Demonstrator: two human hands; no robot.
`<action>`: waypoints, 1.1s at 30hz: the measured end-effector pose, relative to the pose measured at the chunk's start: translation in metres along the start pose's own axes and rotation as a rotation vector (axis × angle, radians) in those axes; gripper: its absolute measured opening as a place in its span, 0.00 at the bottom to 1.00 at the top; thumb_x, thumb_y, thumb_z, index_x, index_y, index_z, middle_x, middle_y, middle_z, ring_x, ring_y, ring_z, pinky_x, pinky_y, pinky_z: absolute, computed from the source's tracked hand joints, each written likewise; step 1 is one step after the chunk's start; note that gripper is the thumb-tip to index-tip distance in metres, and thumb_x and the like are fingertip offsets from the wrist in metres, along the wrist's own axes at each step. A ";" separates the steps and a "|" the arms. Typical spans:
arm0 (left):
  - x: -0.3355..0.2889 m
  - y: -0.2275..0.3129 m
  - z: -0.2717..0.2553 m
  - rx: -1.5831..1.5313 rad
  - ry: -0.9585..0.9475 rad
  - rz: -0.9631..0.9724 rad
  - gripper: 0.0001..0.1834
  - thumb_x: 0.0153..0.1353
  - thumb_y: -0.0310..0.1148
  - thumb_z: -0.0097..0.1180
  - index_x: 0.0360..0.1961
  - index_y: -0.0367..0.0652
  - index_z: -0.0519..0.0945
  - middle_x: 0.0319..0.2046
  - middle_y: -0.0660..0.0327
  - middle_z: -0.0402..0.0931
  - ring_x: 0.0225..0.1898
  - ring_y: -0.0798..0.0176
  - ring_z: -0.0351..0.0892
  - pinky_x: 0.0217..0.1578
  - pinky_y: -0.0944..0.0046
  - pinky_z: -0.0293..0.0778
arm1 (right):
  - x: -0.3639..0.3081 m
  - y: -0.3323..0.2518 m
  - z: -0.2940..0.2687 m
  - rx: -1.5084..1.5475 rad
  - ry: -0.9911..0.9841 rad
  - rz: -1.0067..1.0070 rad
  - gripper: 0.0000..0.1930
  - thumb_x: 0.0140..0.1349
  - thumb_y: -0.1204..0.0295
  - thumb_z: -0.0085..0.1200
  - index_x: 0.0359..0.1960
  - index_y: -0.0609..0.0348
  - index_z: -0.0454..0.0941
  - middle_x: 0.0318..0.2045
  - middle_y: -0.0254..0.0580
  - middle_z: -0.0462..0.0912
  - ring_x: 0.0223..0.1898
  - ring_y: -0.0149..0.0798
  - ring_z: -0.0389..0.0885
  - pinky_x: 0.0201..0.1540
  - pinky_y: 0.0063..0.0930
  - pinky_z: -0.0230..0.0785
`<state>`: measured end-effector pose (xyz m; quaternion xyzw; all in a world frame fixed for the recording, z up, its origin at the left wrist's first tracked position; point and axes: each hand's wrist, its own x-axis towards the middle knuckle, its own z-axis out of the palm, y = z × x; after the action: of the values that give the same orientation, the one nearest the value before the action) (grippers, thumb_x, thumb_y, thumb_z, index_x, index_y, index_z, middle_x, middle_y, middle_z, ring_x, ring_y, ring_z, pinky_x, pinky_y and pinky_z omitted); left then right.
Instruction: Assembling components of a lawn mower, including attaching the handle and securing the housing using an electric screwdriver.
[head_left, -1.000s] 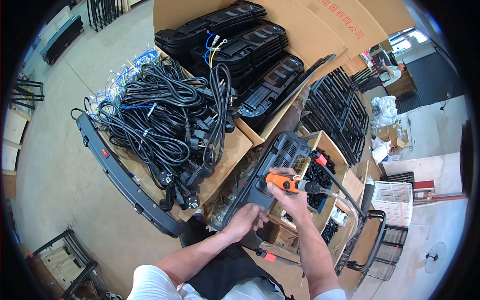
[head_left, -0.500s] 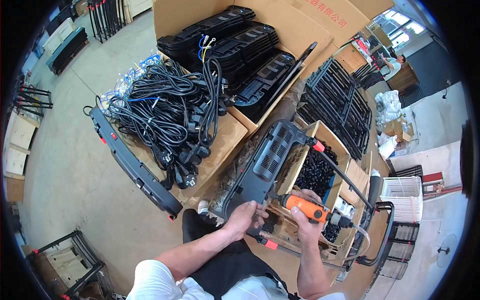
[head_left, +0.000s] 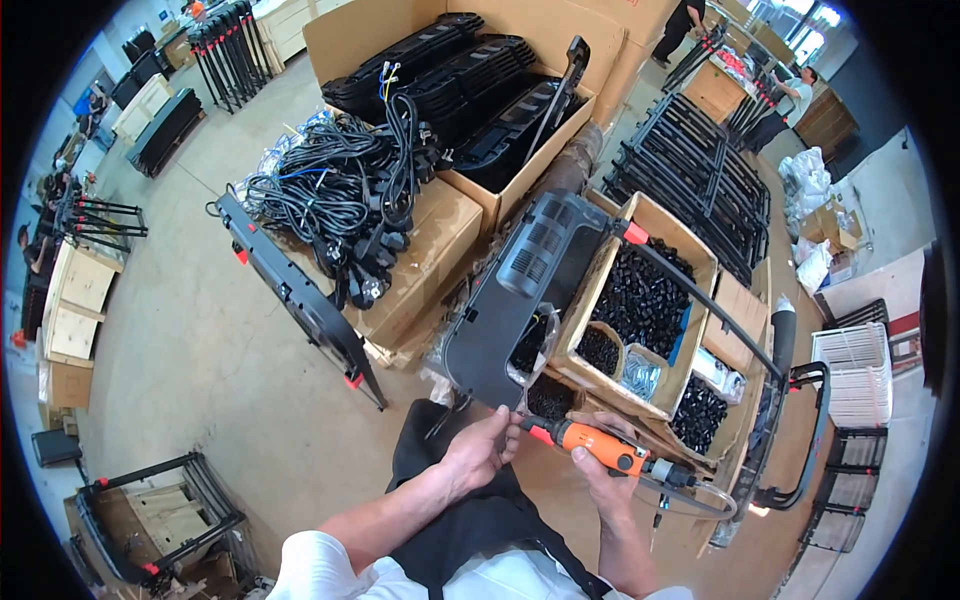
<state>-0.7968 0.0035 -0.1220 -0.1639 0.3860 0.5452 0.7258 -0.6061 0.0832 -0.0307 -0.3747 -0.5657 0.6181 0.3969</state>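
Observation:
An orange power screwdriver [head_left: 598,446] with a clear air hose at its rear is gripped in my right hand [head_left: 608,484]. Its front end points left, over the red fitting at the near end of a black plastic panel [head_left: 492,345]. Beside that tip is my left hand [head_left: 476,455], thumb and fingertips pinched together at the panel's near corner. Whatever lies between those fingertips is too small to make out. The panel has a raised vented cover and joins a black tube frame [head_left: 725,320] with red fittings.
A wooden box [head_left: 612,345] of black plastic parts and screws stands right of the panel. Bundled black power cords [head_left: 340,190] cover a carton on the left. Behind are a carton [head_left: 470,205] of black panels and stacked frames [head_left: 690,185]. Other people stand far off.
The screwdriver and both hands have moved from the panel's side down to its near corner. My view has shifted, showing more of the parts box.

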 end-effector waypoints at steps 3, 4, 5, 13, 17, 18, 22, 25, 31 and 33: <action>-0.002 -0.018 -0.010 -0.106 -0.083 -0.027 0.19 0.78 0.49 0.55 0.51 0.43 0.81 0.34 0.69 0.73 0.33 0.72 0.71 0.33 0.72 0.69 | -0.017 0.013 -0.006 0.026 -0.088 -0.030 0.27 0.61 0.83 0.67 0.62 0.63 0.71 0.56 0.54 0.84 0.61 0.47 0.82 0.68 0.46 0.73; -0.001 -0.020 -0.012 -0.120 -0.094 -0.038 0.19 0.78 0.49 0.55 0.51 0.43 0.80 0.34 0.68 0.72 0.33 0.72 0.70 0.32 0.72 0.69 | -0.021 0.014 -0.007 0.028 -0.085 -0.027 0.27 0.61 0.83 0.67 0.62 0.63 0.71 0.56 0.54 0.84 0.61 0.47 0.82 0.68 0.46 0.73; -0.001 -0.023 -0.014 -0.134 -0.107 -0.050 0.20 0.78 0.50 0.54 0.52 0.43 0.80 0.33 0.68 0.71 0.32 0.72 0.69 0.32 0.72 0.69 | -0.026 0.015 -0.006 0.013 -0.077 0.002 0.27 0.61 0.83 0.67 0.61 0.62 0.71 0.56 0.54 0.84 0.62 0.47 0.82 0.68 0.46 0.74; -0.001 -0.019 -0.011 -0.113 -0.153 -0.128 0.20 0.78 0.49 0.53 0.55 0.43 0.79 0.33 0.68 0.70 0.34 0.70 0.67 0.33 0.70 0.67 | -0.037 0.011 -0.005 -0.072 -0.049 -0.022 0.27 0.60 0.82 0.68 0.60 0.62 0.72 0.56 0.52 0.83 0.62 0.46 0.81 0.67 0.45 0.74; 0.000 -0.014 -0.016 -0.164 -0.251 -0.206 0.20 0.79 0.49 0.52 0.56 0.44 0.79 0.35 0.67 0.71 0.35 0.67 0.68 0.37 0.68 0.69 | -0.034 0.013 0.000 -0.111 -0.074 -0.023 0.27 0.60 0.83 0.68 0.60 0.62 0.72 0.57 0.51 0.83 0.61 0.44 0.81 0.67 0.44 0.74; 0.000 -0.013 -0.018 -0.165 -0.253 -0.214 0.20 0.79 0.49 0.52 0.56 0.44 0.79 0.35 0.67 0.71 0.35 0.67 0.68 0.37 0.68 0.69 | -0.033 0.013 0.004 -0.128 -0.079 -0.009 0.27 0.60 0.83 0.68 0.60 0.62 0.72 0.57 0.51 0.83 0.61 0.44 0.81 0.67 0.43 0.74; -0.007 -0.006 -0.004 -0.055 -0.165 -0.207 0.20 0.82 0.48 0.46 0.55 0.43 0.78 0.33 0.68 0.70 0.33 0.67 0.68 0.36 0.67 0.68 | -0.027 0.015 0.020 -0.109 0.007 0.000 0.26 0.60 0.82 0.68 0.60 0.62 0.73 0.56 0.49 0.84 0.60 0.43 0.83 0.66 0.41 0.75; -0.009 -0.005 -0.009 0.155 -0.046 -0.160 0.19 0.83 0.46 0.44 0.53 0.42 0.78 0.30 0.68 0.68 0.30 0.68 0.67 0.32 0.67 0.67 | -0.019 0.018 0.025 -0.314 -0.018 0.081 0.28 0.61 0.82 0.66 0.62 0.62 0.70 0.57 0.51 0.83 0.63 0.44 0.81 0.69 0.42 0.72; 0.002 0.028 -0.043 0.674 -0.112 0.197 0.15 0.82 0.39 0.45 0.54 0.41 0.78 0.29 0.64 0.73 0.25 0.67 0.70 0.27 0.66 0.67 | -0.003 0.026 0.042 -0.327 0.014 0.096 0.25 0.60 0.79 0.70 0.59 0.63 0.77 0.54 0.46 0.86 0.57 0.37 0.84 0.65 0.36 0.75; 0.018 0.045 -0.044 1.103 -0.122 0.667 0.17 0.80 0.38 0.45 0.61 0.42 0.78 0.37 0.50 0.84 0.32 0.54 0.85 0.35 0.55 0.80 | 0.001 0.024 0.046 -0.312 0.007 0.093 0.25 0.60 0.79 0.70 0.59 0.63 0.77 0.54 0.46 0.86 0.57 0.38 0.84 0.65 0.36 0.75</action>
<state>-0.8533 0.0023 -0.1554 0.3933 0.5978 0.4713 0.5156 -0.6498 0.0648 -0.0513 -0.4599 -0.6354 0.5391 0.3068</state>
